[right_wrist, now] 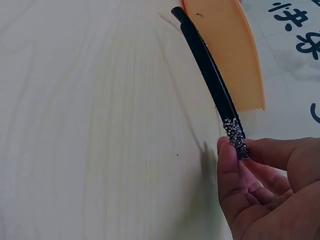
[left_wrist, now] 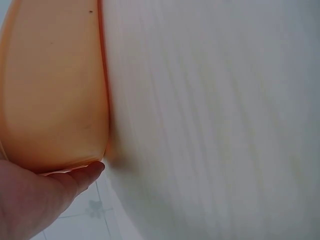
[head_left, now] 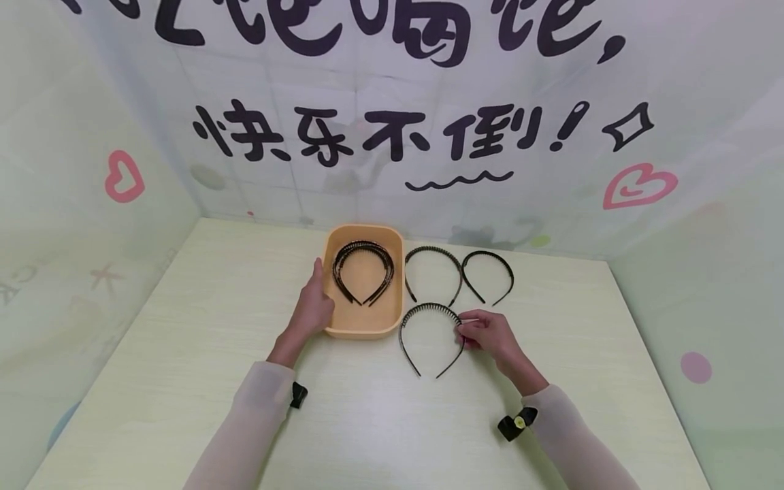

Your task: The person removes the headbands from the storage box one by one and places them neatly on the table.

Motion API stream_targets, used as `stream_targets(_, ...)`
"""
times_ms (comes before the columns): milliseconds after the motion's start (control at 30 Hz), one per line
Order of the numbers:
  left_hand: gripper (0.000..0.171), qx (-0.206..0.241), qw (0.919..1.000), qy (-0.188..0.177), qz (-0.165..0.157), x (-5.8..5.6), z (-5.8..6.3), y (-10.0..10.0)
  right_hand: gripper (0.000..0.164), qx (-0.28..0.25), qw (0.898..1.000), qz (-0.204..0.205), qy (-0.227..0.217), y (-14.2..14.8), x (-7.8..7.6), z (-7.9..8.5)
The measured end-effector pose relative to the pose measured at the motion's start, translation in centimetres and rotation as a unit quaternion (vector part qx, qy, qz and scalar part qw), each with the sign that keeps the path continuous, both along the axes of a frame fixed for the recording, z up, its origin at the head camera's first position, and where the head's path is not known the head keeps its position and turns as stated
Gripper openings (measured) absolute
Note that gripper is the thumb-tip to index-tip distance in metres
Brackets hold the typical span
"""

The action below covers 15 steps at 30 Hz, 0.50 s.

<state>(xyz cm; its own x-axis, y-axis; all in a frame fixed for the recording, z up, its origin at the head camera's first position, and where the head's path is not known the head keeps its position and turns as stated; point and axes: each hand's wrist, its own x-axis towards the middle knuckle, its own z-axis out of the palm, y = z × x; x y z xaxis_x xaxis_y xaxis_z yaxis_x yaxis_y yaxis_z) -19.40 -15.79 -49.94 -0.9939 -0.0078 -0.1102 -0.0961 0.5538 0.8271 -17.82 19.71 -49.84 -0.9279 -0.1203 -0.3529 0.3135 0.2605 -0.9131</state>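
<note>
My left hand [head_left: 314, 306] holds an orange plastic container [head_left: 361, 333] at its left side, with a finger along the outer wall. In the left wrist view, my fingers lie against that container's wall [left_wrist: 55, 95]. Several dark headbands [head_left: 388, 262] lie inside the container. My right hand [head_left: 490, 335] pinches a black toothed headband [head_left: 403, 340] by its right side, its two ends pointing toward me. In the right wrist view, the thumb and fingers grip a silvery, speckled stretch of the headband [right_wrist: 212, 75].
Two more dark headbands, a larger one [head_left: 433, 248] and a smaller one [head_left: 512, 272], lie side by side right of the container. A pale wood-grain table [head_left: 380, 429] is under everything. Printed sheeting [head_left: 367, 197] stands behind it and along both sides.
</note>
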Motion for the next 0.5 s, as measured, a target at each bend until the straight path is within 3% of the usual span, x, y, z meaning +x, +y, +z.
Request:
stream_targets(267,0.085,0.003,1.0,0.006,-0.004,-0.04,-0.13,0.02,0.032,0.011,1.0,0.006,-0.003,0.03,0.19,-0.28)
stream_targets(500,0.084,0.008,0.9998,0.018,-0.008,0.06,-0.1,0.07,0.029,0.048,0.998,0.018,0.027,0.17,-0.18,-0.39)
